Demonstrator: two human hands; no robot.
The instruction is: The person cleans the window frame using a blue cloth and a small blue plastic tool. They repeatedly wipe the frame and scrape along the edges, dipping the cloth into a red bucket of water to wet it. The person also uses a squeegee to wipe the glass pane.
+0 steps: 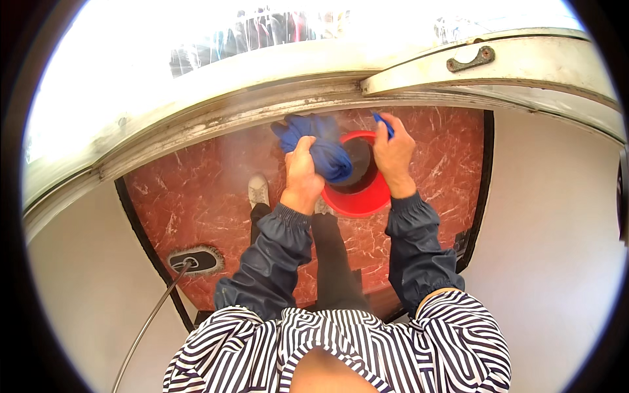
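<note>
My left hand (303, 172) grips a bunched blue cloth (319, 147), its thumb on top, over the left rim of a red bucket (356, 204). Dark liquid shows inside the bucket. At the bucket's right side, my right hand (394, 150) is closed on a small blue item (384, 125); whether this is a separate piece or a corner of cloth I cannot tell. Dark sleeve covers are on both forearms.
Ahead runs a worn, dirty window frame (236, 105) with a sliding sash (516, 61) and its latch. Red marbled flooring (196, 196) lies below, between pale walls. A flat mop (196, 260) with a long metal pole stands at lower left. My shoes are beside and behind the bucket.
</note>
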